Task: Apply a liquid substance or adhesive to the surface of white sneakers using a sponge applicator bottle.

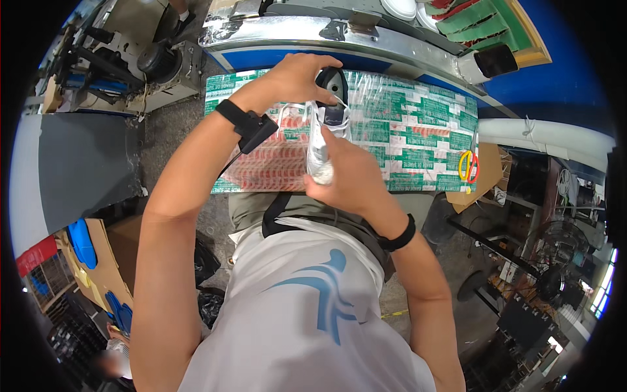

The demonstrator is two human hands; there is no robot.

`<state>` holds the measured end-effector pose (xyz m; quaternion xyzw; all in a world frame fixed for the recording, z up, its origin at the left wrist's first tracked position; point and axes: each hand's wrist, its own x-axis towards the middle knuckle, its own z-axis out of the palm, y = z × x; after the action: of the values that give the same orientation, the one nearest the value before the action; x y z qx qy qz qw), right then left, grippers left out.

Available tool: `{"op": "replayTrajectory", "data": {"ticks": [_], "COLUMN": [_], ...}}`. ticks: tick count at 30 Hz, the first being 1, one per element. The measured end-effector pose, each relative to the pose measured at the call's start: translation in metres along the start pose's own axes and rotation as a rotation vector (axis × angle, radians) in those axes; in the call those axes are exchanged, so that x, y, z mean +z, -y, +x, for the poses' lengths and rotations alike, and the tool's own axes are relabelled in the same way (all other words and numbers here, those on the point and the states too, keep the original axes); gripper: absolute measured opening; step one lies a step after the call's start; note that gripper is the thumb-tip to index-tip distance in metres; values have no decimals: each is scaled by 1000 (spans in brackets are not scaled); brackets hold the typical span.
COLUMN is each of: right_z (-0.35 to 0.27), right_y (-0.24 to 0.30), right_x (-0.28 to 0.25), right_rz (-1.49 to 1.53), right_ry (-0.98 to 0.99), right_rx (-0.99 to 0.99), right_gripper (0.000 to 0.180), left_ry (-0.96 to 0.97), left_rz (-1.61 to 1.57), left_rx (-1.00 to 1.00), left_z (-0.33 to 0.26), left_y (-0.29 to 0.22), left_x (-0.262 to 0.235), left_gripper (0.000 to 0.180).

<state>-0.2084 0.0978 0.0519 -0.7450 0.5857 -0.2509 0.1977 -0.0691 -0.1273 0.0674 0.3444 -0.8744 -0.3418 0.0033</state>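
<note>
A white lace-up sneaker with a dark collar lining lies on the bench, its toe toward me and its heel away. My left hand is curved round the ankle opening, with the fingers at the heel and the thumb by the dark tongue. Across the front part of the shoe my right hand grips from the right. Its index finger lies along the upper near the laces, and its thumb is by the toe. White lace loops out to the left of the shoe.
Green-and-white printed tape under clear film covers the bench top. Scissors with yellow and red handles lie at its right end. A metal-edged conveyor runs behind. Cardboard with blue pieces stands at left, a fan at right.
</note>
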Motion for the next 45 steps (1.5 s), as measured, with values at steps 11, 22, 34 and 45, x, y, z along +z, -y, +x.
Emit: {"op": "replayTrajectory", "data": {"ticks": [11,22,34,45], "right_z": [-13,-43,-52,-131], "right_y": [35,-16,-23,51], "right_x": [25,-19,-43,-27], "right_rz": [382,305,-111,358], "right_ry": [33,-119,93,45], "right_rx": [120,207,66,333], "right_gripper": [86,88,100,103], "left_ry": [-12,33,-95,-219], "left_rz": [139,-147,-216,-228], "left_rx": [19,-3,-28,47], "left_z": [1,-14,-13,-13], "left_y": [-12,-6,-7,0], "left_x": [17,28,42,56], "left_gripper": [124,119,113,107]}}
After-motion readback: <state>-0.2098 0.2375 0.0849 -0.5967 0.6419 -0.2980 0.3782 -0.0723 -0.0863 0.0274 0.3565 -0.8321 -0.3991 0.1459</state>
